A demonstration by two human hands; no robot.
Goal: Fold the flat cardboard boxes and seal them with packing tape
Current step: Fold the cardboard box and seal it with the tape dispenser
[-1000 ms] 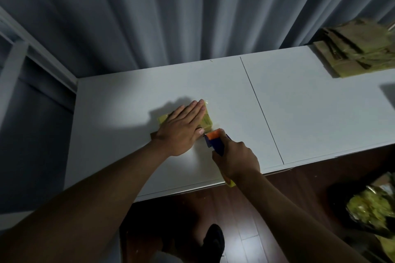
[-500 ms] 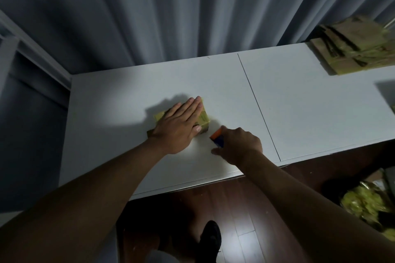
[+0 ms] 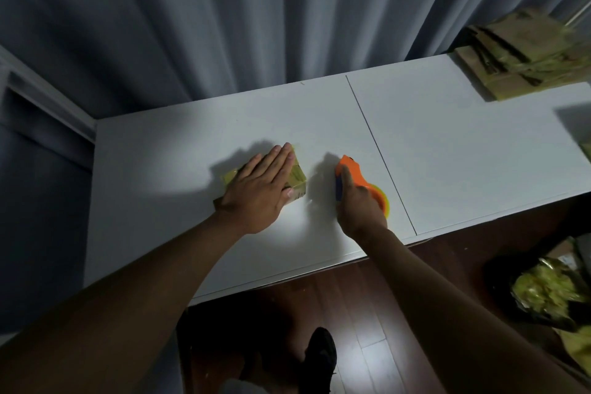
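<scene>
Pressing flat on small folded cardboard box (image 3: 295, 177), left hand (image 3: 259, 193) with fingers straight and together, palm covering most of box top. Box sitting on white table (image 3: 447, 144), centre-left of frame, glossy tape visible on exposed far-right edge and on the corner left of the hand. Gripping orange tape dispenser (image 3: 353, 177), right hand (image 3: 359, 209) with fingers wrapped round handle, just right of box, not touching it. Dispenser nose pointing toward upper frame; blue part on its left side; yellow-green roll edge showing at lower right of the hand. Cannot tell whether dispenser touches tabletop or sits just above it. No visible tape strand between dispenser and box.

Stack of flat cardboard blanks (image 3: 518, 57) at upper right of frame, on far right table corner, well apart from the hands. Grey curtain (image 3: 256, 9) filling upper frame behind table. Dark wood floor (image 3: 351, 313) along bottom, black shoe (image 3: 319, 358) at lower centre. Blurred yellow-green heap (image 3: 553, 294) at lower right, contents unclear.
</scene>
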